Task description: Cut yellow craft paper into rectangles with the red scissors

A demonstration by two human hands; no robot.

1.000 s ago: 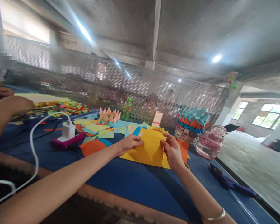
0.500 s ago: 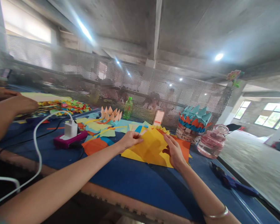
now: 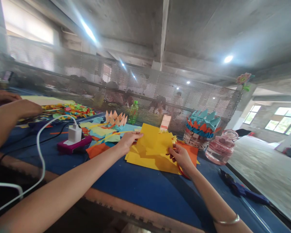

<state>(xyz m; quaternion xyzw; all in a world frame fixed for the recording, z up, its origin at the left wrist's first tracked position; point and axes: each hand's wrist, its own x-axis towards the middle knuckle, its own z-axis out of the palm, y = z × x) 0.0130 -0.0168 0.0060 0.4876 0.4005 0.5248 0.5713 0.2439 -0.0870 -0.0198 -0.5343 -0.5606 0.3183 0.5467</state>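
Note:
My left hand (image 3: 129,141) pinches the left edge of a yellow paper sheet (image 3: 155,139) between thumb and fingers. At the sheet's lower right corner, my right hand (image 3: 180,157) is closed on it too. The sheet is held raised and tilted above more yellow paper (image 3: 145,161) lying on the blue table. Under my right hand a red loop (image 3: 183,172) shows, most of it hidden. Orange paper (image 3: 191,152) lies just right of the yellow stack, and small pointed yellow pieces (image 3: 172,137) stick out behind the raised sheet.
Around stand a peach folded-paper ring (image 3: 115,119), a green bottle (image 3: 134,112), a teal and orange paper piece (image 3: 202,123), a pink glass jar (image 3: 220,149), and a blue glue gun (image 3: 242,189). Left are a purple power strip (image 3: 74,144) with white charger and another person's hand (image 3: 26,110).
The yellow sheet, earlier pointed at the top, now shows a broad straight-edged face. My left hand has moved slightly left and up; my right hand has shifted lower, revealing the red loop.

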